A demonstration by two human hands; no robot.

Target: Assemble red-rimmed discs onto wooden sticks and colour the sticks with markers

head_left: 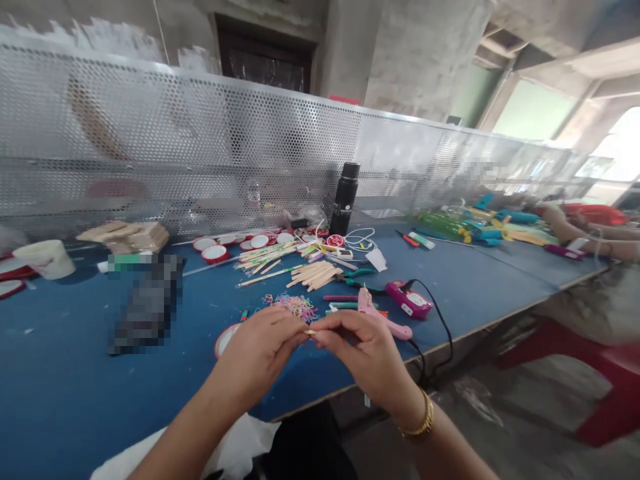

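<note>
My left hand [267,350] and my right hand [367,347] meet in front of me above the table edge. Fingertips of both pinch a small pale piece [310,332] that looks like wood; fingers cover most of it. Just beyond them lies a heap of colourful rubber bands [295,307]. A pink glue gun [383,317] rests close to my right hand, its cord running off the edge. Beside my left hand is a round white disc with a red rim [225,339], partly hidden. Flat wooden craft sticks [315,275] are piled behind the bands.
A black bottle [344,200] stands near the perforated metal screen [200,147]. On the blue table [200,387] lie several red-rimmed discs [215,253], a purple device [409,300] and pliers [357,273]. A white cup [46,260] is at left. Another person's arm [565,230] shows at right.
</note>
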